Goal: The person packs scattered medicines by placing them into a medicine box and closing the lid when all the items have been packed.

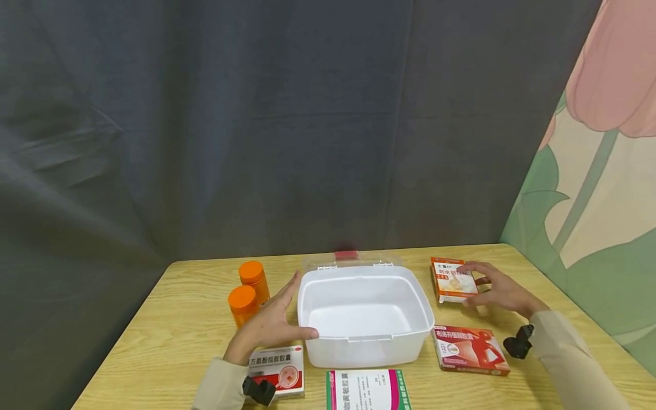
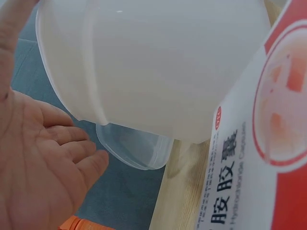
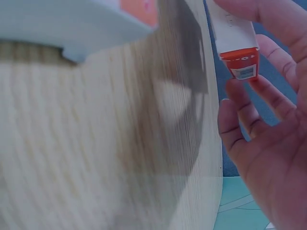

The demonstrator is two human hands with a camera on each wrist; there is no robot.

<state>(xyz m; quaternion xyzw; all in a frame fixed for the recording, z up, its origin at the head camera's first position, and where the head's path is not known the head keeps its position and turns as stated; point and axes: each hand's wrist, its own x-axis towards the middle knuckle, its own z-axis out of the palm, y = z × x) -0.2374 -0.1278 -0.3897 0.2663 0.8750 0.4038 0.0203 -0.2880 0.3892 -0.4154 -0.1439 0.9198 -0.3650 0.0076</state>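
Observation:
My left hand (image 1: pixel 274 324) is at the left side of a white plastic container (image 1: pixel 365 352), thumb at its rim and fingers extended. In the left wrist view, the fingers (image 2: pixel 79 148) stand apart from the container's wall. Farther right, my right hand (image 1: pixel 504 291) curves around the right end of an orange-and-white adhesive bandage box (image 1: pixel 453 280). In the right wrist view, the bandage box (image 3: pixel 237 36) lies between thumb and fingers; how firmly it is held is hard to see. The container's inside shows nothing, and its clear lid (image 1: pixel 318 262) hangs open behind.
Two orange-capped bottles (image 1: pixel 243 302) stand left of the container. A red-and-white capsule box (image 1: pixel 282 370) lies beneath the left wrist. In front is a green-and-magenta capsule box (image 1: pixel 365 393); a red ibuprofen box (image 1: pixel 468 350) lies front right. A dark curtain (image 1: pixel 287 131) rises behind the table.

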